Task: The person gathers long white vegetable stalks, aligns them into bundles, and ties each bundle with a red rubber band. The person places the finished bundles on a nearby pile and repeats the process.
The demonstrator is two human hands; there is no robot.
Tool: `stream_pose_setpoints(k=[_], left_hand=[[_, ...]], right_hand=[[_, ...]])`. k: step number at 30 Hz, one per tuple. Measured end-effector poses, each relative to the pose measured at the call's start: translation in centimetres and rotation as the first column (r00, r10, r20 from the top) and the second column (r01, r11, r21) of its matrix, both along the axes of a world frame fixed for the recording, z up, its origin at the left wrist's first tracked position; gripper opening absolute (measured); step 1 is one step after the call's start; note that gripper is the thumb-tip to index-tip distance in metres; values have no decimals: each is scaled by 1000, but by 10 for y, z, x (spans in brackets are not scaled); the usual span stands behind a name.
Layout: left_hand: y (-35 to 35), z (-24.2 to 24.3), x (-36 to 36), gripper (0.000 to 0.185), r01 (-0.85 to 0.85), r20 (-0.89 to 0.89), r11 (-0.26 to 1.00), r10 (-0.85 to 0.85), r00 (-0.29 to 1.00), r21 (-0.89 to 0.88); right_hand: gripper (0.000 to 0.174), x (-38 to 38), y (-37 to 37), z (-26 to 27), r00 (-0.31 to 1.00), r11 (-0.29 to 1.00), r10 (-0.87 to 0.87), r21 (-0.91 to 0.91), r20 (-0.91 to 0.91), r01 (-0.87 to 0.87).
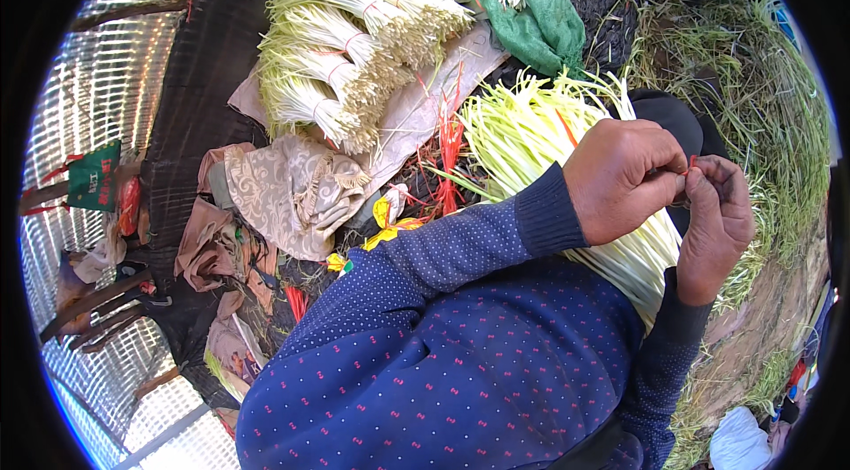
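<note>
My left hand [621,184] and my right hand [720,224] meet at the right of the view, pinching a thin red tie [692,164] between their fingertips. Below and behind them lies a loose sheaf of blanched garlic chives [524,131], with pale yellow leaves and white stems, close against my body. My left wrist and forearm cover its middle. A red strip [566,128] crosses the leaves. Whether the tie in my fingers goes around any stalks is hidden.
Several tied chive bundles [352,38] are stacked on a pale sheet [458,65]. Red tie strips [450,158] hang beside it. A patterned cloth [292,191] lies at left, a green mesh sack [541,22] ahead. Leaf trimmings [744,85] cover the ground at right.
</note>
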State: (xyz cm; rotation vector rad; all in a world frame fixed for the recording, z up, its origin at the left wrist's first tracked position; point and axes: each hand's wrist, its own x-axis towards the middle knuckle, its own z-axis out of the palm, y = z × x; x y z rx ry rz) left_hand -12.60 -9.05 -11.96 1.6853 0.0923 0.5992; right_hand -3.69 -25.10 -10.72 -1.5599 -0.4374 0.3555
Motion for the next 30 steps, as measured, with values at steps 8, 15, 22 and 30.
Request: stream_pose_setpoints(k=[8, 15, 22, 30], left_hand=[[0, 2, 1, 7, -26, 1, 997, 26, 1000, 76], [-6, 3, 0, 6, 14, -16, 999, -13, 1000, 40], [-12, 1, -2, 9, 52, -120, 998, -56, 991, -36], [-1, 1, 6, 12, 197, -168, 972, -217, 962, -125]], right_hand=[[14, -5, -2, 10, 999, 996, 39, -81, -3, -39], [13, 4, -14, 16, 985, 982, 131, -124, -114, -145], [9, 9, -24, 19, 967, 959, 164, -197, -195, -202], [9, 14, -32, 16, 933, 946, 222, -171, -283, -276]])
